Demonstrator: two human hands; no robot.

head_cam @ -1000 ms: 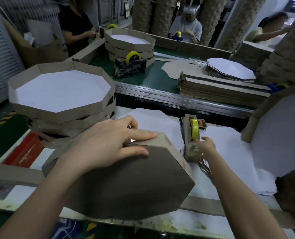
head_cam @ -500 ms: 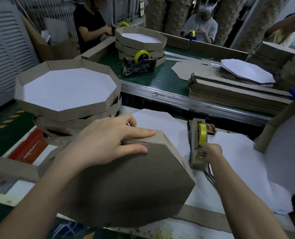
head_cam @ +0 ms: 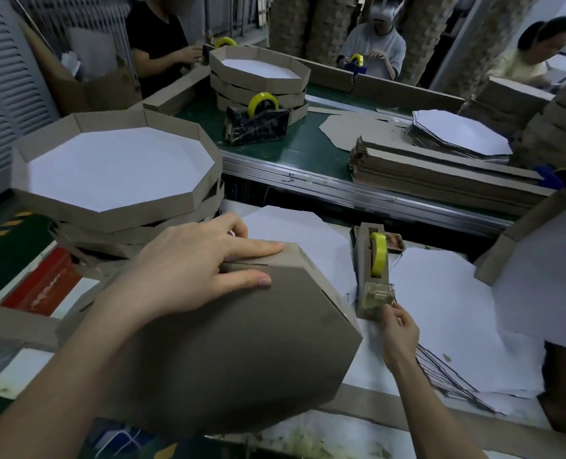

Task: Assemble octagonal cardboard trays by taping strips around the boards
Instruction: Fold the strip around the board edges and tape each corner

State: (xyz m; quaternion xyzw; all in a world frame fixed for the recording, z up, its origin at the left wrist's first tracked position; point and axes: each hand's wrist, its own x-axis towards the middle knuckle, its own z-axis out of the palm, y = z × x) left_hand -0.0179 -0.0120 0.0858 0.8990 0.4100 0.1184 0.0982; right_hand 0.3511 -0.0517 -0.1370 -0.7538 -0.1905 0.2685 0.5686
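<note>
One matte brown octagonal cardboard tray (head_cam: 228,356)

Two bare arms are shown from the wearer's own viewpoint. The left forearm (head_cam: 76,376) is seen running from 7 o'clock toward the centre, its skin uncovered from the frame's edge to the wrist. It is ended by the bare left hand (head_cam: 192,270), on which short, rounded fingernails (head_cam: 264,280) are visible. The right forearm (head_cam: 430,409) is seen at 5 o'clock, equally bare, and is ended by the bare right hand (head_cam: 400,332).
</note>
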